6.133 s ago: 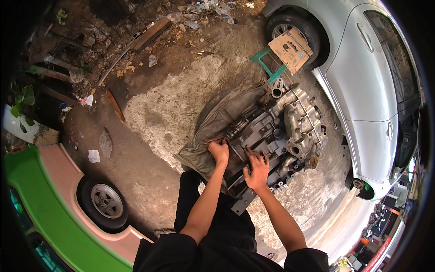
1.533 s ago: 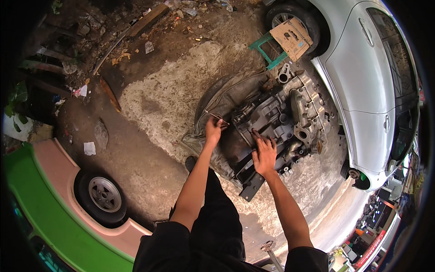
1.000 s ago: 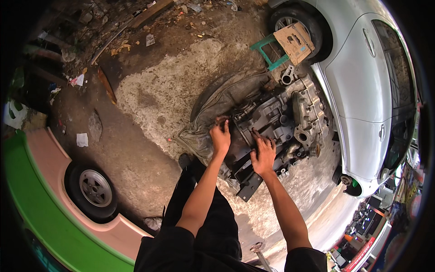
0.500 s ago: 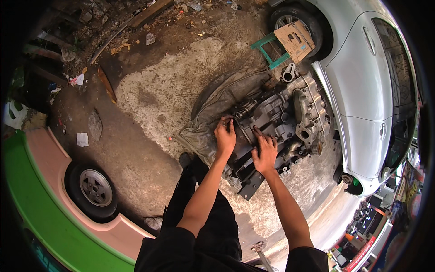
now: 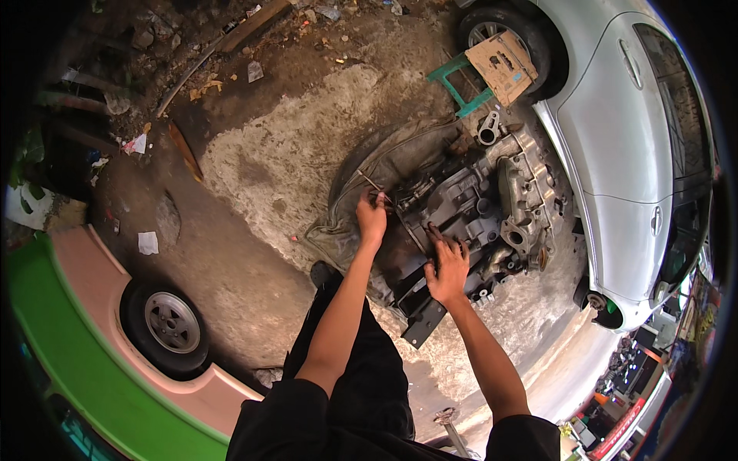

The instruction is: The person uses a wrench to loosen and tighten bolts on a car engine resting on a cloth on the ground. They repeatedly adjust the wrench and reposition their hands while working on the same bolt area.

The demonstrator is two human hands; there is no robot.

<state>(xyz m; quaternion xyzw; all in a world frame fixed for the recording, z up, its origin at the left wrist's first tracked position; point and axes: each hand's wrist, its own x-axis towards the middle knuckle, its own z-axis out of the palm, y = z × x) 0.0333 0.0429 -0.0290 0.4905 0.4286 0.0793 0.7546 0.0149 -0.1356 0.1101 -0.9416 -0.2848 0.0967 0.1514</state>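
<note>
An engine block [image 5: 453, 201] with dark, greasy metal casings lies on a dirty cloth [image 5: 396, 161] on the ground. At its left edge my left hand [image 5: 371, 220] is closed around a thin metal rod [image 5: 370, 180], whose far end sticks out up and to the left. The rod's other end is hidden by my fingers and the block. My right hand [image 5: 449, 267] rests on the near part of the block, fingers spread over the metal. A flat dark bracket [image 5: 423, 323] juts out just below that hand.
A silver car [image 5: 615, 146] stands along the right. Beyond the block are a green stool [image 5: 461, 88] and a brown board [image 5: 501, 67]. A green and pink vehicle body [image 5: 100, 307] with a wheel [image 5: 171, 323] is at lower left. Litter and planks [image 5: 254, 25] lie far left.
My left hand has moved slightly left and away from me, and the thin rod now shows beyond its fingers. My right hand stays on the block.
</note>
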